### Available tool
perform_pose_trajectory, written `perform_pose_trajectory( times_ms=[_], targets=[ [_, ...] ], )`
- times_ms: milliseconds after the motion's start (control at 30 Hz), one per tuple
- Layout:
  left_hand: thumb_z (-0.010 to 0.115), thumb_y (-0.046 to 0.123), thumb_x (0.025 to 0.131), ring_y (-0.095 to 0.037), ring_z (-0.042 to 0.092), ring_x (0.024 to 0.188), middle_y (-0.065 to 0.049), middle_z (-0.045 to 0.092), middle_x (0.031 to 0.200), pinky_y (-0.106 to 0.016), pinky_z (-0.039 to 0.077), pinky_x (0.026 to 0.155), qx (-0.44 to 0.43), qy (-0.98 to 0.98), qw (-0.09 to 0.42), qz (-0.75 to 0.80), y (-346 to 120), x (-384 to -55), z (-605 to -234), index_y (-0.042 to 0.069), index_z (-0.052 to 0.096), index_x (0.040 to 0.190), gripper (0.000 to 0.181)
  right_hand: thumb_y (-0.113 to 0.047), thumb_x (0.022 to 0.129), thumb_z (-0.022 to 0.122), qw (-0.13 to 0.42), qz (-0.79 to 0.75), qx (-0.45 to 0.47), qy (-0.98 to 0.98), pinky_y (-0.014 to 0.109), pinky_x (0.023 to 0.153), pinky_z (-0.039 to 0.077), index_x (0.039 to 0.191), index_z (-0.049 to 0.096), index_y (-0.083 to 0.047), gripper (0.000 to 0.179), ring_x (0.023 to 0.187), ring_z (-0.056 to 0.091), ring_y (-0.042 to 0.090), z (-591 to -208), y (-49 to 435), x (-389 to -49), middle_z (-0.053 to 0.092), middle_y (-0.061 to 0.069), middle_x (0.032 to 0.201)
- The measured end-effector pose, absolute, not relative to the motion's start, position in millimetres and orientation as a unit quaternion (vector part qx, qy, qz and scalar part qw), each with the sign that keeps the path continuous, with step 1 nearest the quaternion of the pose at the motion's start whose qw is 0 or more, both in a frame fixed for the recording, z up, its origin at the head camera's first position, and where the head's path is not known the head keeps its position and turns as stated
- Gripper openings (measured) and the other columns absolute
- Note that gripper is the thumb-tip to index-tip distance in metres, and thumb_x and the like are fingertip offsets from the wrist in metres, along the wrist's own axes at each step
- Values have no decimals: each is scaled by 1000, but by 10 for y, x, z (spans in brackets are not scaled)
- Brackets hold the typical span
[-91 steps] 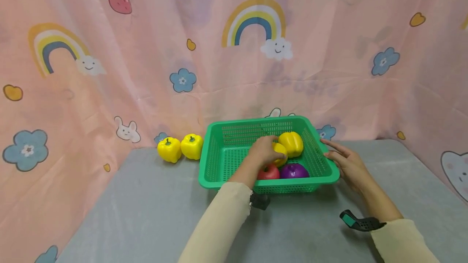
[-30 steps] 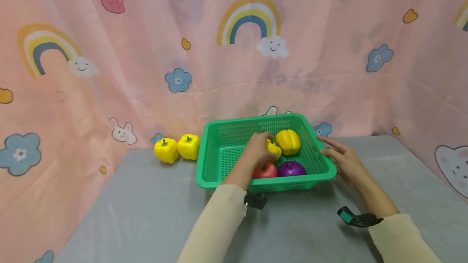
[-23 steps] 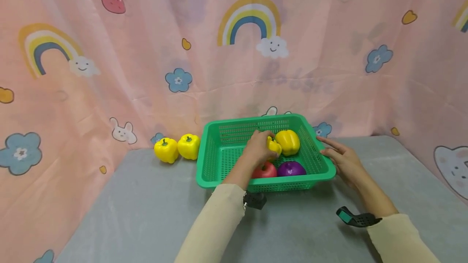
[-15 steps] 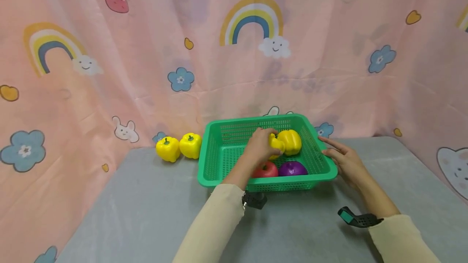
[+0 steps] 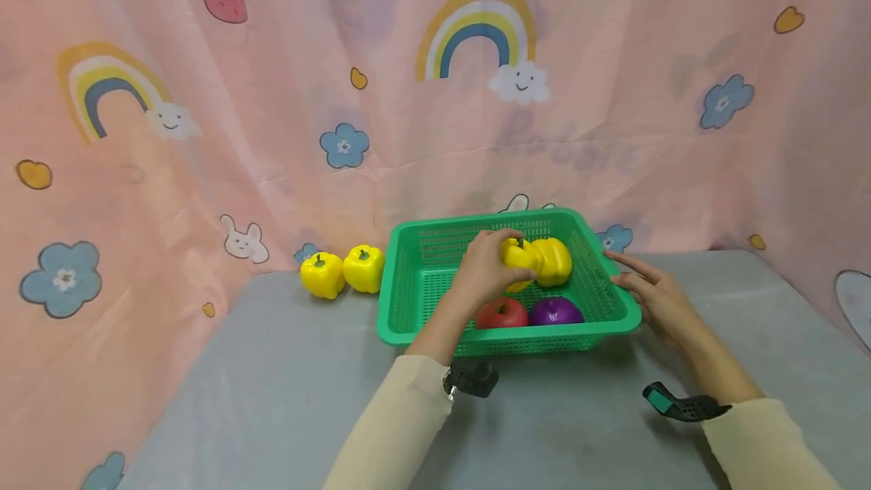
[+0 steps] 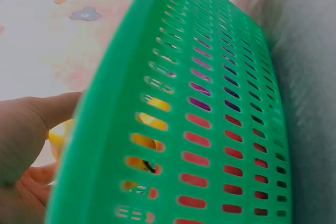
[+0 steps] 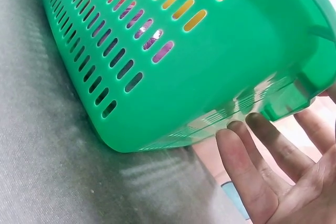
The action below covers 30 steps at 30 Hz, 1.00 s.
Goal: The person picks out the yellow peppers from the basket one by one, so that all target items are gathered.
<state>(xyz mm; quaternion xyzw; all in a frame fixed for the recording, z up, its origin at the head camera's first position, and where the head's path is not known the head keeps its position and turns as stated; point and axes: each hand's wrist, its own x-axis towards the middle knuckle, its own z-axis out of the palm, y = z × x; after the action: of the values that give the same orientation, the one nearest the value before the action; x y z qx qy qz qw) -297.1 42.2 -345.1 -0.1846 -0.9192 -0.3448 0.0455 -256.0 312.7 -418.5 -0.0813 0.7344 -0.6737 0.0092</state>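
A green perforated plastic basket stands on the table. My left hand reaches over its front rim and grips a yellow bell pepper between thumb and fingers, stem upward. Right behind it another yellow bell pepper lies on its side. Near the front wall sit a red apple and a shiny purple round piece whose kind I cannot tell. My right hand touches the basket's right side; in the right wrist view its fingers are extended against the outer wall, under the rim.
Two more yellow bell peppers, one nearer the basket and one farther left, stand on the grey table. A pink printed curtain hangs close behind the basket.
My left hand has raised the gripped bell pepper and shifted it slightly right, against the view of the other pepper. More of the apple shows. My right hand stays at the basket's side.
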Motion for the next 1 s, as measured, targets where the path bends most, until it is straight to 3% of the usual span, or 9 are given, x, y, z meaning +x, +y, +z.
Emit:
perform_pose_trajectory(
  times_ms=[133, 367, 533, 633, 833, 1000],
  targets=[
    [80, 36, 76, -20, 51, 105, -3, 56, 124, -27, 52, 77, -180, -909, 54, -373, 390, -2918, -3412, 26, 59, 128, 57, -29, 99, 51, 11, -661, -79, 747, 24, 60, 56, 149, 35, -22, 53, 84, 67, 3, -4181, 3154, -2558, 43, -12, 126],
    [79, 40, 77, -24, 50, 118, -2, 54, 133, -32, 54, 84, -182, -900, 79, -387, 273, -2808, -3308, 28, 58, 131, 59, -26, 99, 52, 13, -677, -85, 731, 26, 57, 56, 148, 36, -22, 52, 77, 68, 7, -4167, 3167, -2560, 56, -16, 116],
    [78, 42, 77, -23, 48, 122, 2, 53, 135, -34, 53, 87, -186, -891, 96, -404, 82, -2673, -3238, 31, 57, 131, 58, -30, 99, 51, 21, -661, -79, 746, 28, 62, 58, 150, 33, -22, 54, 85, 69, 6, -4161, 3152, -2570, 44, -7, 133],
    [78, 43, 77, -18, 49, 119, 5, 53, 133, -31, 53, 86, -195, -881, 112, -416, -72, -2584, -3224, 34, 58, 129, 57, -31, 100, 49, 34, -653, -81, 752, 28, 67, 58, 150, 31, -24, 54, 90, 68, 5, -4162, 3150, -2585, 41, -6, 134],
    [79, 42, 76, -10, 50, 118, 10, 54, 130, -31, 53, 91, -215, -854, 147, -451, -360, -2446, -3185, 33, 60, 127, 55, -27, 102, 46, 64, -667, -101, 735, 29, 72, 59, 152, 25, -23, 55, 93, 69, 8, -4115, 3220, -2600, 59, -15, 113],
    [80, 38, 75, -11, 50, 117, 11, 54, 129, -34, 53, 92, -201, -843, 172, -468, -630, -2358, -3135, 31, 60, 125, 54, -31, 102, 43, 86, -642, -104, 755, 36, 73, 59, 154, 19, -26, 57, 95, 69, 10, -4097, 3254, -2579, 52, -21, 118]
  ],
)
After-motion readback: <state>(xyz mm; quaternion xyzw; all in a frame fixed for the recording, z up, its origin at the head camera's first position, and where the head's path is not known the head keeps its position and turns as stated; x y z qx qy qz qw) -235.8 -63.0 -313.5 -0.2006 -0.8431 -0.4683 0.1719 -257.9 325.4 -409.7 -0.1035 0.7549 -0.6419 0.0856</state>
